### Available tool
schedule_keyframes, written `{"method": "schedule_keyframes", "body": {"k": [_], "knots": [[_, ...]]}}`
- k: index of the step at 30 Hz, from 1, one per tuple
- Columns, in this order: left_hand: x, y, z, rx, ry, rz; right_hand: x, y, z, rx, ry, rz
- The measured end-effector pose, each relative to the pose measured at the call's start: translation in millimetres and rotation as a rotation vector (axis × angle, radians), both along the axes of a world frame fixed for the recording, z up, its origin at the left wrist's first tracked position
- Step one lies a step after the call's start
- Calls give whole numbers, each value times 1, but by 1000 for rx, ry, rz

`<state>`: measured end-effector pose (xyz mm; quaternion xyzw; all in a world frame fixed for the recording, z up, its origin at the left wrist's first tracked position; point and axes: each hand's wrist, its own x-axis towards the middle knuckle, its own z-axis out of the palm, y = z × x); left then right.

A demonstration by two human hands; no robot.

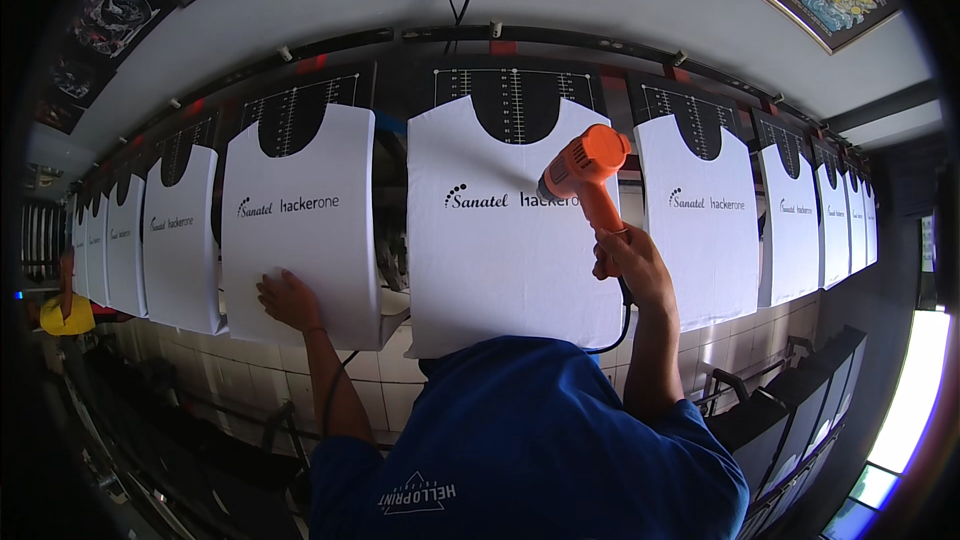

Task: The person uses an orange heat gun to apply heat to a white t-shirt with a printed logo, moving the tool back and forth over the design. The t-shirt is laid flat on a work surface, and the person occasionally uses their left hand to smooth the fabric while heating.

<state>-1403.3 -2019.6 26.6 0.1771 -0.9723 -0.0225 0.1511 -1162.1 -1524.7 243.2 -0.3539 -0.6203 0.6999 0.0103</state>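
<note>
My right hand (640,265) is wrapped round the handle of an orange heat gun (590,160). Its dark nozzle points left, above the black print on a white T-shirt (500,270) in the middle. This shirt lies stretched over a black board (514,105) with white ruler marks showing in the neck opening. The heat gun covers part of the print. From the handle a black cord (627,315) hangs down. My left hand (288,300) rests, fingers extended, on the lower part of the neighbouring white T-shirt (300,245), holding nothing.
More printed white T-shirts on boards run in a row to both sides, such as one on the right (700,250). A dark rail (560,35) passes behind them. Another person in yellow (67,315) stands far left. Black panels (800,390) stand lower right.
</note>
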Motion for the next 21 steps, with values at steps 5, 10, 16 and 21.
{"method": "schedule_keyframes", "body": {"k": [5,10,16,21], "knots": [[1,0,-1,-11,5,-6,-2,-8,2,45,-15,9],[-1,1,-2,-13,30,-27,6,-12,6,45,-19,27],[1,1,-1,-4,40,-32,29,2,2,88,-78,-63],[3,4,2,-16,10,-14,42,11,3,144,-87,-182]]}}
